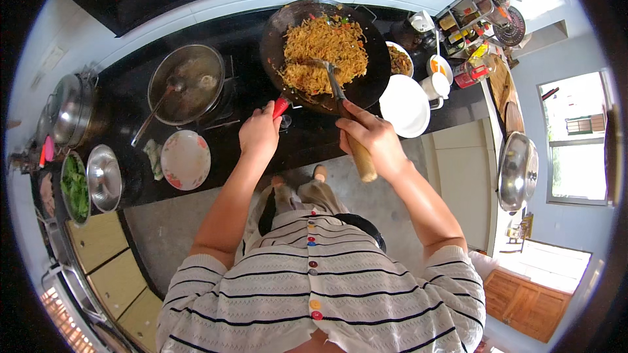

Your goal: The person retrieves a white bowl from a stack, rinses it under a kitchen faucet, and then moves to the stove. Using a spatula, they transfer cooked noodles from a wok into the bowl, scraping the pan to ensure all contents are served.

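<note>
My left hand (259, 130) is closed around the red handle (280, 107) of a dark wok (274, 34) on the stove. In the wok lies a broad heap of browned noodles (326, 49) with bits of red and green in it. My right hand (373, 139) grips the wooden handle of a metal spatula (336, 83). The spatula's blade rests in the noodles near the middle of the heap, partly covered by them. To the right of the wok, close to my right hand, is a white bowl (405, 106).
Left of the wok stands a pot of broth (186, 83) with a ladle (156, 113) in it. A floral plate (185, 160), a steel bowl (104, 178) and a basin of leafy greens (74, 189) sit further left. At right are a white mug (435, 87) and a condiment rack (466, 19).
</note>
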A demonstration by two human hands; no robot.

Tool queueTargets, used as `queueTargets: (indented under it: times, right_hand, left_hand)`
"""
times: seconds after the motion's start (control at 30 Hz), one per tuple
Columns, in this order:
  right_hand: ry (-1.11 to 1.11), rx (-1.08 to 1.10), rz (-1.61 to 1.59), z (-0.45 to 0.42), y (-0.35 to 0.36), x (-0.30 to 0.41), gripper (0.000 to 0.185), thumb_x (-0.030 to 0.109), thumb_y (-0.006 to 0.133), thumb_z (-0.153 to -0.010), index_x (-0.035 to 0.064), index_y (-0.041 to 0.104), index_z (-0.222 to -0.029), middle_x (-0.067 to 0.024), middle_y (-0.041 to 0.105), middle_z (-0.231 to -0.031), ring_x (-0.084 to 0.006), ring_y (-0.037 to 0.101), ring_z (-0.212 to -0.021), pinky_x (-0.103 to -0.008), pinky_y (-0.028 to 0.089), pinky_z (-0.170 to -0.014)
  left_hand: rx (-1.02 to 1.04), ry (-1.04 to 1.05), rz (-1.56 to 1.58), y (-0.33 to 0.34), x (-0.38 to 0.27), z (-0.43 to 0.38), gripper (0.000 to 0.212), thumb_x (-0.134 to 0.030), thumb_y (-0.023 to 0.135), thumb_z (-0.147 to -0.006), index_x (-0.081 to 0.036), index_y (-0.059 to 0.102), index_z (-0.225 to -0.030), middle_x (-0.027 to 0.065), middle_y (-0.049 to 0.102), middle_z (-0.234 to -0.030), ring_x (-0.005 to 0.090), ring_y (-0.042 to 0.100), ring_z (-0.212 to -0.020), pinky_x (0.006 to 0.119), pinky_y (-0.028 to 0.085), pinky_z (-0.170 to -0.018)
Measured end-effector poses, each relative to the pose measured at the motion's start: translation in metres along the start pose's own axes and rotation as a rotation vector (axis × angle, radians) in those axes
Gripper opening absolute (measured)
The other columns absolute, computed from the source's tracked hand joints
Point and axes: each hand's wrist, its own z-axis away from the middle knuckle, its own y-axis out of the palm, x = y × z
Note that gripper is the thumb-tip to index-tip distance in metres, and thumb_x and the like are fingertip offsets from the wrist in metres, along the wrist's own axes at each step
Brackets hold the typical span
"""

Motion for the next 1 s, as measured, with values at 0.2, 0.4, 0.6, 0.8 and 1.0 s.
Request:
queueTargets:
  times: [0.2,0.4,0.6,0.8,1.0]
  right_hand:
    - [0.158,-0.194,0.075,-0.039,-0.047,-0.032,0.020,-0.001,0.069,-0.075,0.0053,0.069,-0.094,-0.0157,0.071,-0.095,-0.0272,0.071,-0.082,-0.0320,0.055,-0.069]
    - [0.420,-0.336,0.273,-0.087,-0.052,-0.131,0.020,0.026,0.072,-0.078,0.0074,0.073,-0.084,-0.0193,0.065,-0.068,-0.0317,0.067,-0.065,-0.0379,0.054,-0.058]
    - [0.494,-0.511,-0.222,-0.078,-0.003,-0.201,0.016,0.020,0.072,-0.080,0.0037,0.073,-0.085,-0.0151,0.070,-0.075,-0.0245,0.071,-0.070,-0.0318,0.055,-0.066]
    - [0.431,-0.531,-0.400,-0.096,-0.029,-0.179,0.012,0.013,0.068,-0.083,0.0017,0.072,-0.084,-0.0113,0.071,-0.072,-0.0208,0.071,-0.068,-0.0284,0.054,-0.065]
    - [0.377,-0.563,-0.494,-0.107,0.012,-0.218,0.011,0.013,0.070,-0.083,0.0035,0.072,-0.086,-0.0102,0.070,-0.073,-0.0176,0.068,-0.066,-0.0280,0.052,-0.064]
  left_hand:
    - [-0.022,0.012,0.031,0.002,0.001,-0.001,0.047,-0.037,0.055,-0.094,-0.017,0.050,-0.137,0.0133,0.064,-0.102,0.0345,0.065,-0.084,0.046,0.054,-0.068]
    - [-0.038,0.007,0.028,-0.003,-0.005,0.001,0.046,-0.034,0.059,-0.092,-0.015,0.054,-0.133,0.0130,0.063,-0.098,0.0328,0.065,-0.083,0.043,0.053,-0.070]
    - [-0.098,0.059,0.042,0.001,-0.007,0.002,0.045,-0.033,0.061,-0.091,-0.015,0.055,-0.131,0.0129,0.063,-0.095,0.0327,0.065,-0.082,0.043,0.053,-0.070]
    - [-0.171,0.029,0.015,0.005,0.001,0.006,0.043,-0.034,0.061,-0.091,-0.015,0.057,-0.129,0.0129,0.065,-0.093,0.0327,0.065,-0.081,0.043,0.052,-0.069]
    - [-0.251,0.034,-0.043,0.013,0.000,0.005,0.041,-0.034,0.062,-0.090,-0.018,0.058,-0.128,0.0111,0.065,-0.092,0.0327,0.065,-0.081,0.043,0.052,-0.066]
